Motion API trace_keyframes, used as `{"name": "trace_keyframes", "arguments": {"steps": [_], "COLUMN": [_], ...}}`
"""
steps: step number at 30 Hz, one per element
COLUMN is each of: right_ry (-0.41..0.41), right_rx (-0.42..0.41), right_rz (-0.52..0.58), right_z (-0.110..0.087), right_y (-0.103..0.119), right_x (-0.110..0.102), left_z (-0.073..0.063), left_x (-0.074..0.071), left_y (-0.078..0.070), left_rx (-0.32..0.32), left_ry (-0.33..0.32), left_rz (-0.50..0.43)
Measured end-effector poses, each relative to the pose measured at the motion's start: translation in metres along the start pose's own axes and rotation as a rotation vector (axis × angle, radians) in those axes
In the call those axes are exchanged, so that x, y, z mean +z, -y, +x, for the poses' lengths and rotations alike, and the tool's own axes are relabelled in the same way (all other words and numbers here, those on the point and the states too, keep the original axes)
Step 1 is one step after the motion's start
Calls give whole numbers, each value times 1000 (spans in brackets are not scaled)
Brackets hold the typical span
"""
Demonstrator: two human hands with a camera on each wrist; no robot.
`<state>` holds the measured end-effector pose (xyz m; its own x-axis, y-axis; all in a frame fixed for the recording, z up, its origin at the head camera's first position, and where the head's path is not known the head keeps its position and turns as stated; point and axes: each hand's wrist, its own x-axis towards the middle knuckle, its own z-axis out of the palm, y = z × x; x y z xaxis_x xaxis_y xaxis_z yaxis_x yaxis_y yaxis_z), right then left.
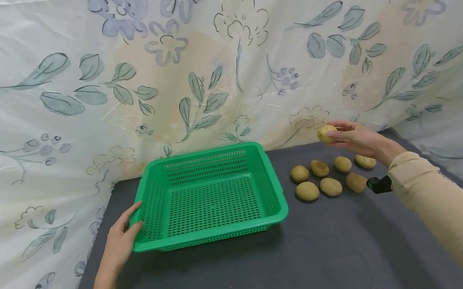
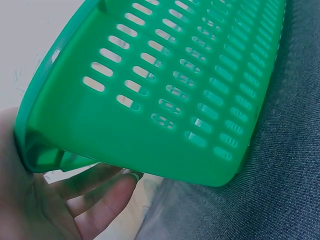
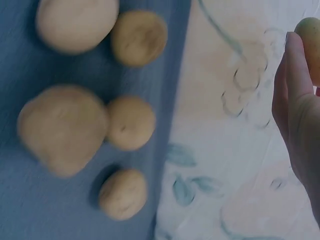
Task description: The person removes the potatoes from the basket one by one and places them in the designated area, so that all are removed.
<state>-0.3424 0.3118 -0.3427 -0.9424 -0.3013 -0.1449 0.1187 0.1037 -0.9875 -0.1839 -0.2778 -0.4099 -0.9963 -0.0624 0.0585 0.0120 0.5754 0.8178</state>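
Note:
My left hand [image 1: 119,241] grips the left rim of a green plastic basket [image 1: 211,237] with slotted walls. In the left wrist view, several fingers [image 2: 107,205] lie under the basket's rim [image 2: 47,65]. The basket rests on the dark cloth, and its slotted floor shows bare. Up at the right, my right hand [image 1: 356,140] holds a yellowish potato [image 1: 326,134] between thumb and fingers, raised above the other potatoes. The right wrist view shows this potato [image 3: 311,45] only in part, at its right edge.
Several potatoes lie in two rows right of the basket, among them a back-row potato [image 1: 299,174] and a front-row potato [image 1: 306,191]. A dark cloth [image 1: 245,275] covers the table. Floral fabric [image 1: 207,71] hangs behind and at both sides.

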Motion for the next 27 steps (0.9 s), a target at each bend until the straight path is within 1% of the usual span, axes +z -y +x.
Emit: {"name": "trace_keyframes", "arguments": {"steps": [2,5,11,14,20,27], "right_ry": [-20,-34,-43,-47,-47,-96], "right_rx": [8,14,39,48,29,56], "right_rz": [11,-3,18,56,128,68], "right_z": [-3,-8,-13,-16,-22,-28], "right_y": [-5,-13,-29,-34,-44,-60], "right_x": [-8,-18,-33,-38,-48,-61], "left_z": [0,0,-1,-1,0,0], "left_x": [0,0,2,3,4,5], "left_y": [0,-1,0,-1,-2,-3], "left_rx": [1,6,9,5,-5,10], "left_ry": [-3,-6,-14,-15,-17,-23], "left_rz": [-4,9,27,19,-11,-24]}}
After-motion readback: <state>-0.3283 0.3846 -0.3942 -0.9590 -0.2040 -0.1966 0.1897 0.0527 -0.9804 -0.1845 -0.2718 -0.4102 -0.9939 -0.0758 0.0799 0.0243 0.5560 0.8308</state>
